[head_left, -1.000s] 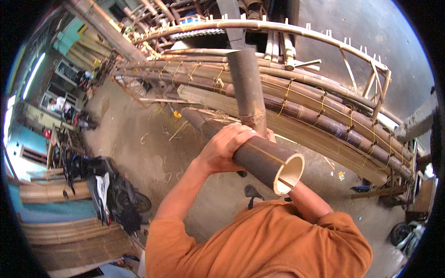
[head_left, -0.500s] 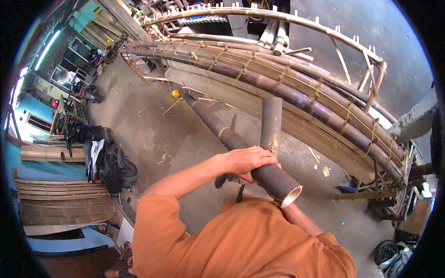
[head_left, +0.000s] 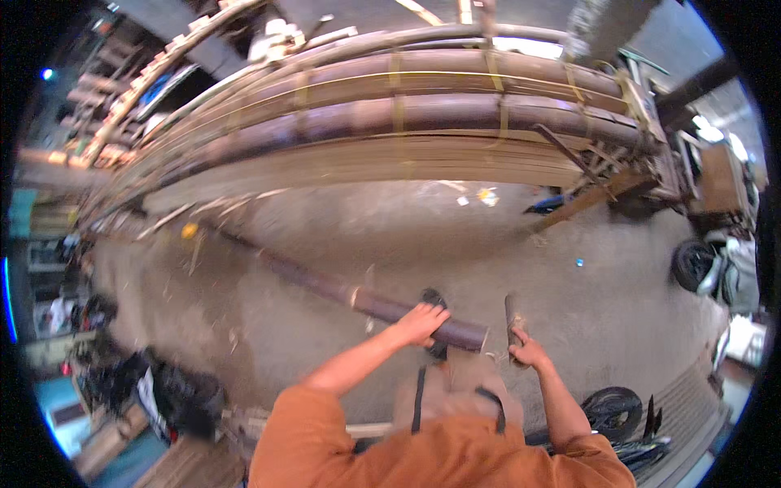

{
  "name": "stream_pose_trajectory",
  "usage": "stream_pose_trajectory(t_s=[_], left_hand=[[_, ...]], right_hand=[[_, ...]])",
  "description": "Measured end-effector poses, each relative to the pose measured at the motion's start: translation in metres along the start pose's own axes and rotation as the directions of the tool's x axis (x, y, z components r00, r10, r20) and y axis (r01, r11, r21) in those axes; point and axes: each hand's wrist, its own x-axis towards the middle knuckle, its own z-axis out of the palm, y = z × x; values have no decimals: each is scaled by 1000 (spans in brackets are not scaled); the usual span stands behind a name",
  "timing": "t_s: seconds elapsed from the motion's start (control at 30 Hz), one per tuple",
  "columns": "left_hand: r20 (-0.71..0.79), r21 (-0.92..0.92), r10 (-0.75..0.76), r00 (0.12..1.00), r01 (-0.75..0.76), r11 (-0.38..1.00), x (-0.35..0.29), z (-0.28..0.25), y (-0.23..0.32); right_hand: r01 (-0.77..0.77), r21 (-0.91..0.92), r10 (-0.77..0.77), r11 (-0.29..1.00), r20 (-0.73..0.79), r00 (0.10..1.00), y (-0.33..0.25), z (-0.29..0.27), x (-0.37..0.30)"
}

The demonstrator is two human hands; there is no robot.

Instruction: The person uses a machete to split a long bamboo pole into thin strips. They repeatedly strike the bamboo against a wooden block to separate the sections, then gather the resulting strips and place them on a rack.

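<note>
A long dark bamboo pole (head_left: pixel 313 281) slants from the far left floor toward me. My left hand (head_left: pixel 423 323) is wrapped over its top just behind the cut near end. To the right, apart from the pole, my right hand (head_left: pixel 529 350) grips a short length of bamboo (head_left: pixel 512 312) that stands roughly upright, a pale patch showing beside the fingers. Its lower end is partly hidden by the hand. A dark shoe (head_left: pixel 434 298) shows under the pole, near my left hand.
Large bundles of bamboo poles (head_left: pixel 447 112) tied with yellow strips stretch across the far side, beside a wooden support (head_left: pixel 590 202). A yellow object (head_left: pixel 189 231) lies at the pole's far end. Motorbikes are at left; a wheel (head_left: pixel 614 411) sits near my right arm.
My view has swung right. My hands, together on the pole before, are now apart: the left stays on the pole, while the right holds the short bamboo length off to the right.
</note>
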Motion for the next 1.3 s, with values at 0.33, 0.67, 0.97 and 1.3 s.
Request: stream_pose_trajectory(t_s=[0.33,0.67,0.97,1.3], left_hand=[[63,72,-282,957,277,958,114,336,-127],[32,188,-447,894,434,881,193,557,-263],[-254,83,-688,680,724,685,155,556,-230],[213,-829,-957,199,555,-69,80,519,-164]], right_hand=[[498,-485,-595,719,-57,802,148,7,356],[334,-790,-757,515,-235,610,179,-2,561],[80,-392,-173,916,-209,963,378,104,360],[-139,-234,106,962,-147,983,373,154,142]])
